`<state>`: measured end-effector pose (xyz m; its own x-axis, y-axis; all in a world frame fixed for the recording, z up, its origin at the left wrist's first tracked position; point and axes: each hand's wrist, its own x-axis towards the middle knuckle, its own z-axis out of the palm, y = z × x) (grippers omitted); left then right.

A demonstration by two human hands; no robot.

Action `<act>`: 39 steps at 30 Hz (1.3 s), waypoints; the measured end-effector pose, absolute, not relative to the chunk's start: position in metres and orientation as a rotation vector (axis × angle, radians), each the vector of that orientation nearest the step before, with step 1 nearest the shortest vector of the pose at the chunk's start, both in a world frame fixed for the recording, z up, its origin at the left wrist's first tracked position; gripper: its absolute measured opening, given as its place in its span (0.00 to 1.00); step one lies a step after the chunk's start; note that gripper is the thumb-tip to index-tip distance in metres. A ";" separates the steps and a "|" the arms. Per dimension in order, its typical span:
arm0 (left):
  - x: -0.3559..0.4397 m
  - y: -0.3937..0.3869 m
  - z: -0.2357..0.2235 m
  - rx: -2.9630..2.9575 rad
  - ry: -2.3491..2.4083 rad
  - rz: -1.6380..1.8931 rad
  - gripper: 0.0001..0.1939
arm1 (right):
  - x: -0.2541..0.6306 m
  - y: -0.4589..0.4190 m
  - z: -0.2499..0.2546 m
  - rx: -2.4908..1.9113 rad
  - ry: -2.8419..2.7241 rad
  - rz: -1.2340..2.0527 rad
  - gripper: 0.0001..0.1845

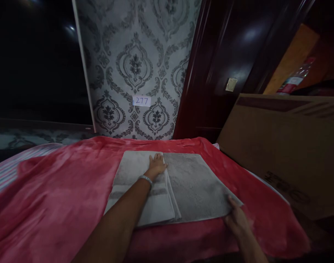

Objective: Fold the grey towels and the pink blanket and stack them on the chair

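A grey towel (194, 186) lies partly folded on the red blanket. Its left part is stacked in layers, paler, with a darker band across it; the right part spreads out flat. My left hand (157, 165) rests on the folded layers near the far edge, fingers spread, a bracelet on the wrist. At the near right corner, my right hand (235, 215) grips the towel's edge, thumb on top and the other fingers mostly hidden beneath.
The red blanket (65, 190) covers the surface, with striped cloth (8, 171) under its left side. On the right stands a large cardboard box (281, 146), a plastic bottle (294, 80) behind it. A dark screen (38, 62) and patterned wall (136, 47) bound the back.
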<state>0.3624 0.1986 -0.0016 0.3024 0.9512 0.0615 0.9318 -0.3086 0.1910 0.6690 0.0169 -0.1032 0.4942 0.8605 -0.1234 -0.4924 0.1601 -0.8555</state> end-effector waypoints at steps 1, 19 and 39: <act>0.366 0.205 -0.003 2.434 1.769 0.245 0.34 | 0.670 0.016 -0.106 -1.033 -0.406 1.012 0.13; 0.368 0.215 -0.001 2.498 1.682 0.241 0.33 | 0.654 0.004 -0.081 -1.001 -0.169 1.042 0.20; 0.339 0.114 -0.034 2.243 1.237 0.652 0.36 | 0.620 0.029 -0.026 -1.082 -0.416 1.031 0.07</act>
